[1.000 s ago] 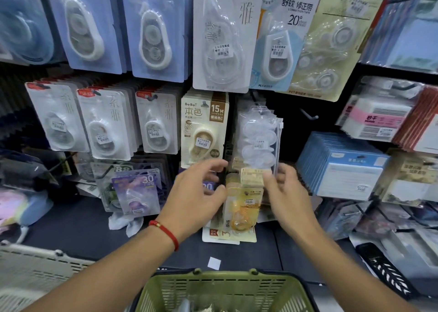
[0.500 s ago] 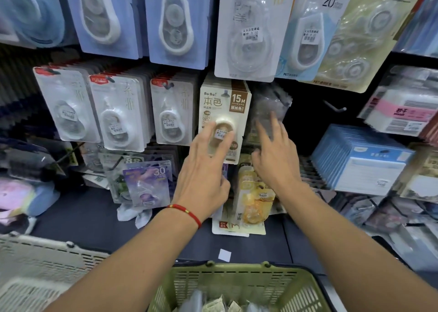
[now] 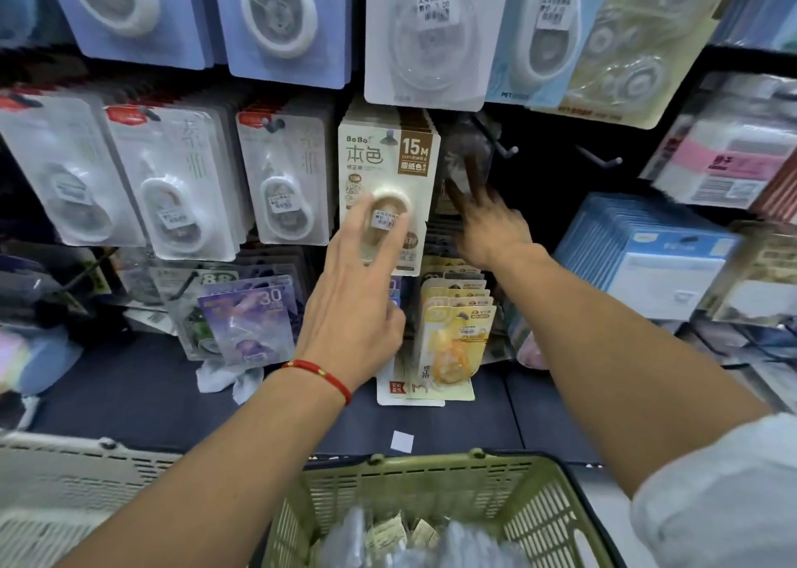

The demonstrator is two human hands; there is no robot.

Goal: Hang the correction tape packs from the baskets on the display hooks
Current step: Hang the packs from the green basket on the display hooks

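Head view: left hand (image 3: 358, 291) pressing flat, fingers extended, against beige 15M pack (image 3: 388, 188) hanging on hook. Right hand (image 3: 487, 227) reaching toward clear pack (image 3: 468, 153) beside it; grasp blurred, cannot tell. Green basket (image 3: 435, 481) sitting below.

blue card stack (image 3: 647, 261), white paper square (image 3: 402, 441)

Basket (image 3: 431, 477) below hooked packs (image 3: 386, 188), bare hooks (image 3: 504, 149) to right
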